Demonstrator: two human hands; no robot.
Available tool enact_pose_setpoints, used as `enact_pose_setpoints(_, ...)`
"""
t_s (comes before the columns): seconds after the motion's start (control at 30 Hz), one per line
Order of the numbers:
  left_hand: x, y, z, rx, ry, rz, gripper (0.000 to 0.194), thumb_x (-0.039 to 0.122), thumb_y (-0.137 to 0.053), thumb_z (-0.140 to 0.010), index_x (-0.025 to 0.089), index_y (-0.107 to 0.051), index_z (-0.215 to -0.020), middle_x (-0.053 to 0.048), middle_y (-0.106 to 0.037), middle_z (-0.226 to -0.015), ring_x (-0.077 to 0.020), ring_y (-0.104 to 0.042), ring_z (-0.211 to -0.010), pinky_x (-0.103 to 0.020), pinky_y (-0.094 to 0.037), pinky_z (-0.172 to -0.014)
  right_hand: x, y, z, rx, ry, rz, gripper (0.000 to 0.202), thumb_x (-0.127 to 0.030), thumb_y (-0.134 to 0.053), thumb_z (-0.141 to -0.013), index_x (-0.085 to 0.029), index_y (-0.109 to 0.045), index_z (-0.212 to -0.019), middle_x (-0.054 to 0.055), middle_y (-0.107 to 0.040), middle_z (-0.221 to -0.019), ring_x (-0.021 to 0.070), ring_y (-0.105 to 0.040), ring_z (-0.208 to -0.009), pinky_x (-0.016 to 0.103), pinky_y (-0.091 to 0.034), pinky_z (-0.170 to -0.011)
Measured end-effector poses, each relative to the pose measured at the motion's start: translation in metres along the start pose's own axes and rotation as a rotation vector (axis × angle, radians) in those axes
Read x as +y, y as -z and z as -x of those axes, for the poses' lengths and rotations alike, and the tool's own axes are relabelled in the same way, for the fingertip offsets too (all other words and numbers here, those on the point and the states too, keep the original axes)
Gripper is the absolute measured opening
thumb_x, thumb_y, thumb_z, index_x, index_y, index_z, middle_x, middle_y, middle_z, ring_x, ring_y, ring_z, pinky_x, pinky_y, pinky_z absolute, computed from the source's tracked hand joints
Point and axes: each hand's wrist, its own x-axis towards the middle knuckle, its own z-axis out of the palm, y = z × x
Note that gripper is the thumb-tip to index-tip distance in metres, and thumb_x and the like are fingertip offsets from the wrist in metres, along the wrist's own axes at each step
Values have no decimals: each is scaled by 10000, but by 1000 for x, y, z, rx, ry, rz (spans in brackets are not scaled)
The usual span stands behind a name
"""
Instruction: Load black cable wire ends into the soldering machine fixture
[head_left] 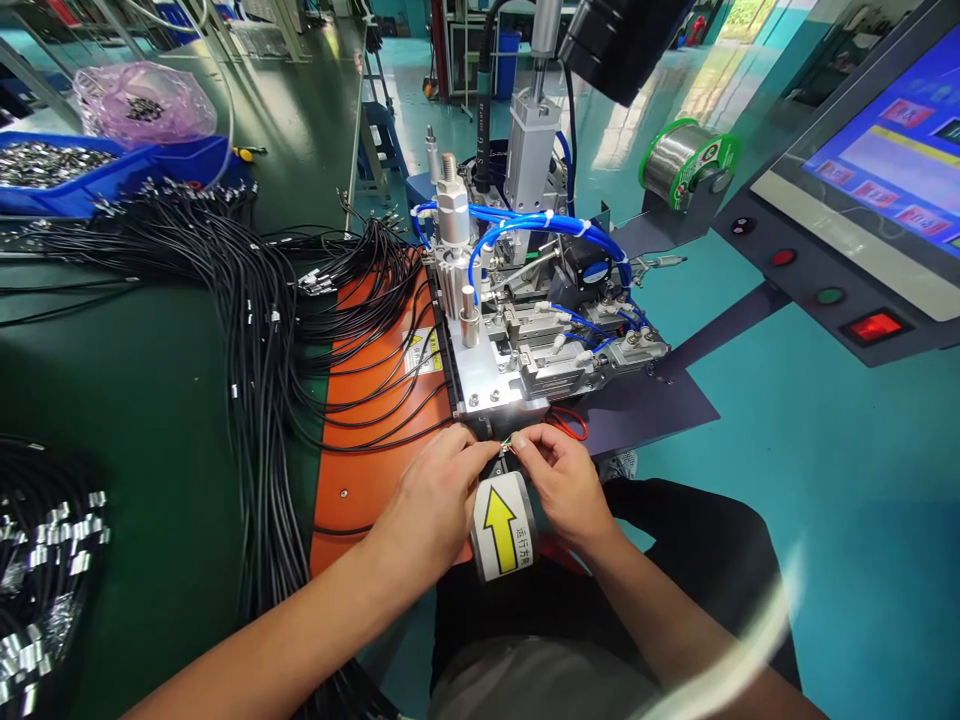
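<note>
My left hand (439,490) is closed in a pinch at the front of the soldering machine (487,370), fingertips on a cable end. From that end come thin coloured wires (506,443), whitish and green, which the thumb and fingers of my right hand (564,485) pinch. The fingertips of both hands nearly meet under a bright light. My left fingers partly cover the cable end. Just below the hands is a round guard with a yellow arrow label (502,525). Black cables (375,435) lie across the orange base plate (360,490) beside my left hand.
A thick cable bundle (259,400) hangs over the green table (150,400). Blue bins (157,165) of metal parts and a pink plastic bag (142,100) stand behind. On the right are a solder wire spool (675,165) and a control screen (892,160). More cables (45,560) lie lower left.
</note>
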Motion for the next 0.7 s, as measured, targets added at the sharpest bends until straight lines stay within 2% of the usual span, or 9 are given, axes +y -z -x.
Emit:
enact_pose_setpoints(0.2,0,-1,0,28,-33,-55,273,82,-507,-899,178,-679,-1089,-57,-599,-917,-186,-578,-839,-307,-514,-729,2,0,1,-3,-8,-11,273,-440,-606,-889,-175,-671,-862,4,-636,-727,137,-545,-625,244,-420,-559)
enact_pose_setpoints(0.43,-2,0,0,-1,10,-23,276,98,-491,-926,175,-665,-1125,-82,-614,-990,-191,-594,-899,-335,-534,-817,1,-1,4,3,5,-25,266,-428,-602,-894,-172,-668,-870,16,-652,-752,146,-569,-649,250,-451,-580)
enact_pose_setpoints(0.7,-3,-1,0,5,13,7,269,73,-502,-914,180,-660,-1105,-71,-616,-991,-186,-595,-915,-317,-527,-805,3,-4,8,55,103,-12,223,-386,-590,-913,-179,-661,-867,18,-646,-791,151,-585,-702,253,-472,-637)
